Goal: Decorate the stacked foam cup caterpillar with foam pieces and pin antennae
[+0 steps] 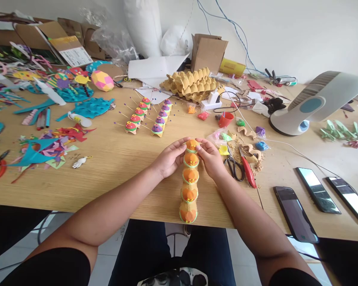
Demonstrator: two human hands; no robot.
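Fingers (199,148) of the right hand (212,160) and left hand (170,159) close from both sides on the farthest cup of the orange egg-carton strip (191,175), thumbs toward the wearer and the other fingertips wrapping behind. Pinching one end from two sides probably keeps the light strip from twisting. Its five domed cups run from the fingers toward the body, the nearest reaching almost to the edge of the surface (137,171); this lengthwise lie likely keeps every cup in sight.

Beyond the fingers, to the left, stand a red-and-green strip (135,116) and a purple-and-green strip (160,117), pins jutting from their sides; they seem set apart so the pins stay clear of the working spot. Just right of the right fingers lie a yellow lump (223,150), black-handled scissors (233,160) and a red-handled cutter (248,171), presumably placed there for easy reach. Farther beyond sit stacked egg trays (193,85).
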